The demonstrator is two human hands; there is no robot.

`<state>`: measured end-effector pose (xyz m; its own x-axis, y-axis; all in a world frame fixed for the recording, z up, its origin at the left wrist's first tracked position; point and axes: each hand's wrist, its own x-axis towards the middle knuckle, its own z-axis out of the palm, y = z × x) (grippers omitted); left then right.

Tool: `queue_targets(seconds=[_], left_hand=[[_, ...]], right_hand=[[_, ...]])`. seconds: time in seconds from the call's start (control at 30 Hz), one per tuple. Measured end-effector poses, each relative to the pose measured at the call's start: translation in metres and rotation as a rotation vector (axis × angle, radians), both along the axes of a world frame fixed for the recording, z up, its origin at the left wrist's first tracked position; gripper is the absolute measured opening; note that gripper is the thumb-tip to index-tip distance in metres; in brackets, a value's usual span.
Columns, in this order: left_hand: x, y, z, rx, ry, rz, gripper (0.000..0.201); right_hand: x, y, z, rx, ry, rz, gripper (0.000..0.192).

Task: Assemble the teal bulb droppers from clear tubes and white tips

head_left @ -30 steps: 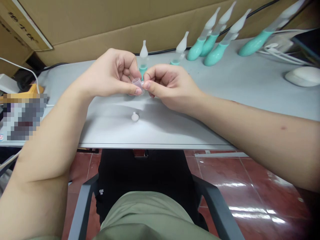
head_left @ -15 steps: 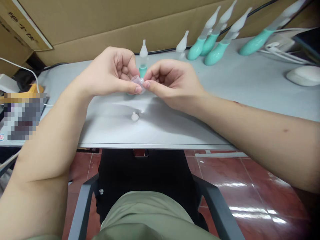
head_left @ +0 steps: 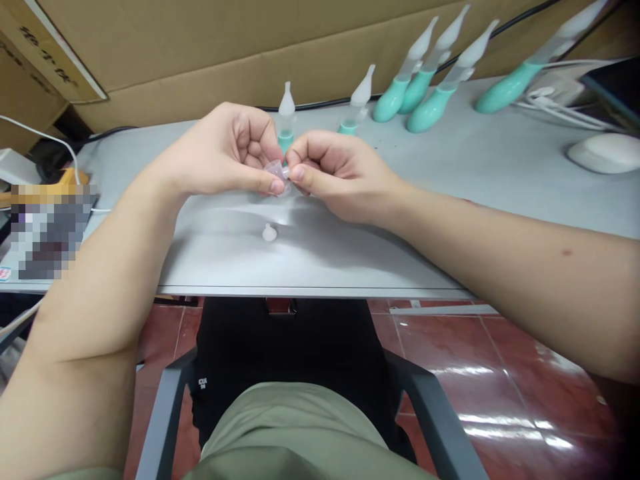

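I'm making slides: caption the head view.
Left hand holding a translucent tubular plastic part, right hand pinching at its side, above a grey tabletop.

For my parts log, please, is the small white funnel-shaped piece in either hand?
No, the small white funnel-shaped piece lies on the gray tabletop, apart from the left hand and right hand.

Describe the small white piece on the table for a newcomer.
On the grey table, look between the near edge and left hand. The small white piece is squat and narrow-topped; unlike the tall white tips behind, topping teal bulbs, it sits alone.
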<state>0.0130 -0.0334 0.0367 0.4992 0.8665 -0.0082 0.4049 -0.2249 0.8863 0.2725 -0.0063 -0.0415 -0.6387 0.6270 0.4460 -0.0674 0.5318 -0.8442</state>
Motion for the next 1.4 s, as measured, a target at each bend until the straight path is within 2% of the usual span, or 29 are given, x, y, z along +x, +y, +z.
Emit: queue_targets(seconds=[0.27,0.43,0.53,0.73,0.93,1.03,1.17,1.4], left_hand=[[0.001,-0.001,0.000,-0.048,-0.045,-0.043,0.056],[-0.002,0.001,0.001,-0.021,-0.011,-0.037,0.058],[-0.003,0.002,0.001,-0.008,0.036,-0.032,0.061],[-0.003,0.002,-0.001,0.002,0.039,-0.009,0.059],[-0.001,-0.001,0.000,0.014,0.045,0.005,0.057],[-0.002,-0.001,0.001,-0.009,0.029,-0.010,0.056],[-0.003,0.000,-0.002,-0.038,0.032,-0.057,0.054],[0.003,-0.007,0.004,-0.019,0.071,-0.092,0.031]], right_hand=[[0.003,0.009,-0.005,-0.049,-0.023,0.117,0.080],[0.003,0.010,-0.007,-0.195,0.015,0.183,0.078],[0.002,0.009,-0.006,-0.219,0.055,0.135,0.077],[-0.003,0.002,0.001,-0.073,0.116,-0.057,0.071],[-0.002,-0.006,0.007,-0.058,0.079,-0.153,0.064],[-0.001,-0.005,0.007,-0.069,0.044,-0.094,0.068],[0.001,0.000,0.003,-0.141,-0.014,0.077,0.075],[0.005,0.006,-0.002,-0.339,0.014,0.219,0.076]])
